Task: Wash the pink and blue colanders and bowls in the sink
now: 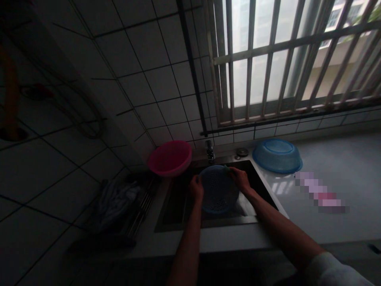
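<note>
A round blue plastic colander [218, 190] with small holes is held over the steel sink [178, 214]. My left hand [196, 187] grips its left rim with curled fingers. My right hand [239, 179] grips its upper right rim, and something small and green shows at its fingertips. The faucet [210, 151] stands just behind the colander at the back of the sink.
A pink basin [170, 158] sits at the sink's back left corner. A blue basin [277, 155] lies upside down on the pale counter [336, 167] to the right. A striped cloth [114, 200] lies on a dark rack at left. Tiled walls and a barred window [285, 59] rise behind.
</note>
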